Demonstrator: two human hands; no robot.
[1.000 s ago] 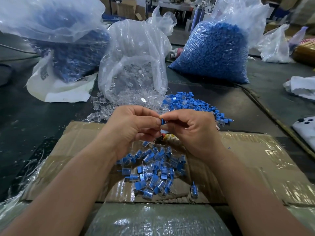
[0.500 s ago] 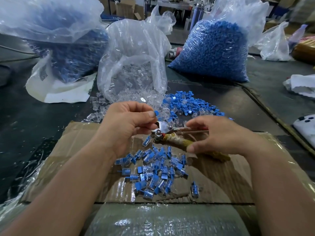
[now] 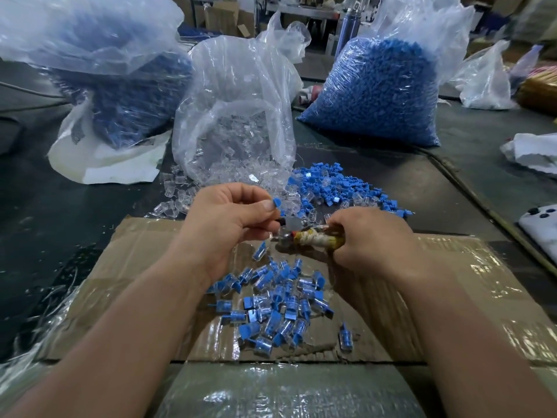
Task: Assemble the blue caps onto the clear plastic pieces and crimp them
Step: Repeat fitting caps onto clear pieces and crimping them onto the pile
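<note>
**Q:** While both hands meet over the cardboard sheet [image 3: 120,282], what lies around them?

**A:** Behind them stands an open bag of clear plastic pieces [image 3: 238,116], some of which are spilled onto the dark tabletop [image 3: 45,221]. A loose heap of blue caps [image 3: 331,188] lies just right of that spill. Farther back are a full bag of blue caps [image 3: 373,92] at right and a bag of blue parts [image 3: 114,86] at left. Below the hands, a pile of assembled pieces [image 3: 271,306] rests on the cardboard. A white device [image 3: 542,224] lies at the right edge.

**Q:** What blocks the view of the work?

**A:** The left hand [image 3: 229,224] hides most of what it holds, and the right hand [image 3: 370,236] covers the rear of the tool's handles.

**Q:** How do the hands grip?

**A:** The left thumb and forefinger pinch a blue cap [image 3: 276,203]. The right hand's fingers are curled tight round the tape-wrapped handles of the crimping pliers [image 3: 310,239].

**Q:** Where is the workpiece, and how does it lie?

**A:** The cap's flat tab sticks up past the thumb tip. A clear piece [image 3: 291,225] sits just right of the fingertips, at the pliers' metal head. Whether it is seated in the jaws cannot be told. The pliers' long axis runs roughly level across the view, with the head pointing toward the left hand.
</note>
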